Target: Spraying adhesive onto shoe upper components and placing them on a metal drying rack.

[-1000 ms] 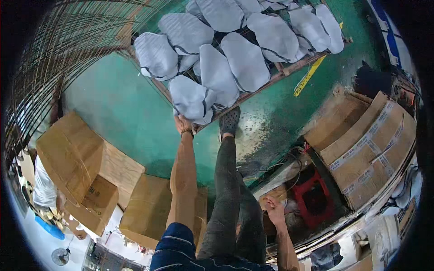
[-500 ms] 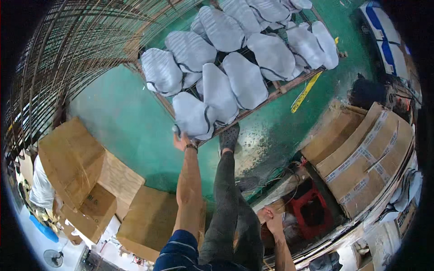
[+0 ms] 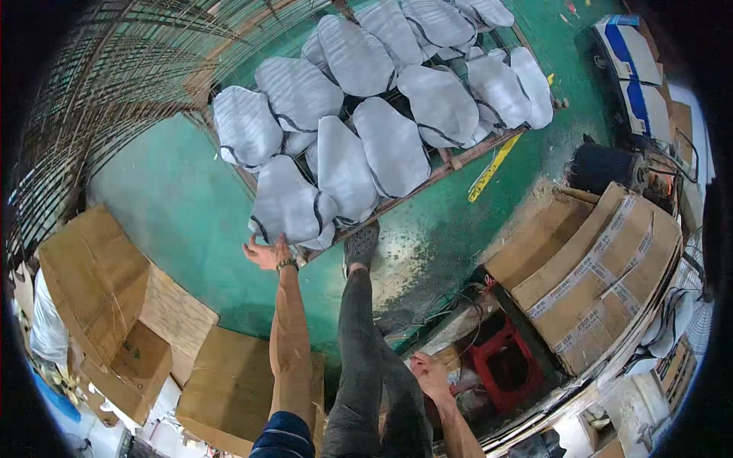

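Observation:
My left hand (image 3: 267,253) is at the near left corner of a rack (image 3: 412,197). Its fingers are apart, with the fingertips at the lower edge of a pale grey-white, rounded flat piece with dark edging (image 3: 290,200). Several similar pieces lie in overlapping rows on the rack, among them a long one (image 3: 391,145) and one at the left end (image 3: 246,126). Low on the right, beside my leg, my right hand (image 3: 431,374) has loosely curled fingers and nothing visible in it.
Stacked wire-like racks (image 3: 84,107) rise at the left. Open cardboard boxes (image 3: 95,267) stand at lower left; a taped carton (image 3: 603,282) and a red plastic frame (image 3: 508,359) are at right. Yellow tape (image 3: 495,168) marks the green floor (image 3: 153,168). My foot (image 3: 361,246) is by the rack.
The view has shifted, so the rack sits further left in it. My left hand's fingers have spread from their grip on the near corner piece. My right hand has loosened from a closed shape.

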Action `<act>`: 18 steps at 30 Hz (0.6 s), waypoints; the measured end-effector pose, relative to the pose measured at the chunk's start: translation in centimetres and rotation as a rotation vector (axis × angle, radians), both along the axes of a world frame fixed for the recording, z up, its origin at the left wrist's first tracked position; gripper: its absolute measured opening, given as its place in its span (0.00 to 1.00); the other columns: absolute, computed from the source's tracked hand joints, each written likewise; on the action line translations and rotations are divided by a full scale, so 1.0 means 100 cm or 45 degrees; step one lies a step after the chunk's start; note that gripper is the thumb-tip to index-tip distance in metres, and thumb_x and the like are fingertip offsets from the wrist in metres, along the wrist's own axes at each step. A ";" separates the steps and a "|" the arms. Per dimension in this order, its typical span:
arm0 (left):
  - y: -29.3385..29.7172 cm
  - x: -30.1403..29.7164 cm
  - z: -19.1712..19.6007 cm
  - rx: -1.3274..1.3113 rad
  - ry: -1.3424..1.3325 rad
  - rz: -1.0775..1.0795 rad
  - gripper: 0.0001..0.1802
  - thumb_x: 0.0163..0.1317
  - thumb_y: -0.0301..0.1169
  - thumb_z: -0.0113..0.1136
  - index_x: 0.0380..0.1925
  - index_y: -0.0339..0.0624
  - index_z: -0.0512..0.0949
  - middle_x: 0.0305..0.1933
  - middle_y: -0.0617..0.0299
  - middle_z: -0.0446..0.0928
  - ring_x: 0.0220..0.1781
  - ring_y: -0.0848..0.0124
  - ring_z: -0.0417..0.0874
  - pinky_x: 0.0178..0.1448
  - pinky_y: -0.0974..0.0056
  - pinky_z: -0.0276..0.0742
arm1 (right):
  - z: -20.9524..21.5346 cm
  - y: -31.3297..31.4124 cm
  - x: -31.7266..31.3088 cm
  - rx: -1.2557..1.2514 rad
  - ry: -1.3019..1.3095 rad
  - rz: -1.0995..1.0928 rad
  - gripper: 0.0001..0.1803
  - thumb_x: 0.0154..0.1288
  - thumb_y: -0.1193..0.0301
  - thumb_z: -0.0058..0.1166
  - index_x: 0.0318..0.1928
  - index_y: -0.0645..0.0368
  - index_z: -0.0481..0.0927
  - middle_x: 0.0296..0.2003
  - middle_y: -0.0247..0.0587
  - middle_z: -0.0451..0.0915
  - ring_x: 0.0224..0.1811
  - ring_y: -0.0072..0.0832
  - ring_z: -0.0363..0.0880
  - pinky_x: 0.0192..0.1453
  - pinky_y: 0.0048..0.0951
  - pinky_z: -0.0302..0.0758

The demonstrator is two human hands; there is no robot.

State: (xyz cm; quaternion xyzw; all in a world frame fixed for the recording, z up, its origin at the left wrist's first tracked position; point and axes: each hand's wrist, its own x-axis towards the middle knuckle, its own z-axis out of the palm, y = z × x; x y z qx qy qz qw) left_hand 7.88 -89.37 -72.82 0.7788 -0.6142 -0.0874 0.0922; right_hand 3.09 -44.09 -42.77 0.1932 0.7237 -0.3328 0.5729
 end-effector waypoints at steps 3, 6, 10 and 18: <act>-0.014 0.031 -0.003 -0.026 0.023 -0.074 0.46 0.35 0.40 0.82 0.60 0.57 0.73 0.78 0.53 0.58 0.76 0.50 0.64 0.70 0.42 0.71 | -0.007 -0.025 0.001 0.010 0.334 0.557 0.21 0.72 0.65 0.60 0.60 0.63 0.79 0.50 0.48 0.85 0.46 0.37 0.86 0.45 0.32 0.80; -0.004 0.002 -0.024 0.038 0.122 -0.100 0.49 0.34 0.39 0.81 0.63 0.49 0.72 0.77 0.52 0.59 0.75 0.48 0.64 0.72 0.41 0.68 | -0.054 -0.099 -0.040 -0.232 0.298 0.467 0.21 0.73 0.64 0.59 0.61 0.61 0.79 0.51 0.51 0.86 0.47 0.43 0.87 0.50 0.36 0.82; -0.004 0.029 -0.014 -0.005 0.256 -0.135 0.47 0.39 0.34 0.80 0.64 0.45 0.70 0.73 0.47 0.61 0.72 0.48 0.66 0.73 0.45 0.67 | -0.139 -0.270 -0.065 -0.725 0.286 0.267 0.21 0.77 0.61 0.55 0.63 0.60 0.78 0.56 0.47 0.84 0.57 0.39 0.84 0.59 0.35 0.80; -0.072 0.051 0.079 0.111 1.765 0.837 0.37 0.63 0.43 0.71 0.68 0.40 0.68 0.66 0.54 0.69 0.65 0.61 0.71 0.68 0.60 0.67 | -0.383 -0.335 -0.098 -0.653 -0.348 -0.409 0.21 0.73 0.54 0.55 0.54 0.58 0.81 0.43 0.36 0.84 0.45 0.24 0.80 0.50 0.30 0.73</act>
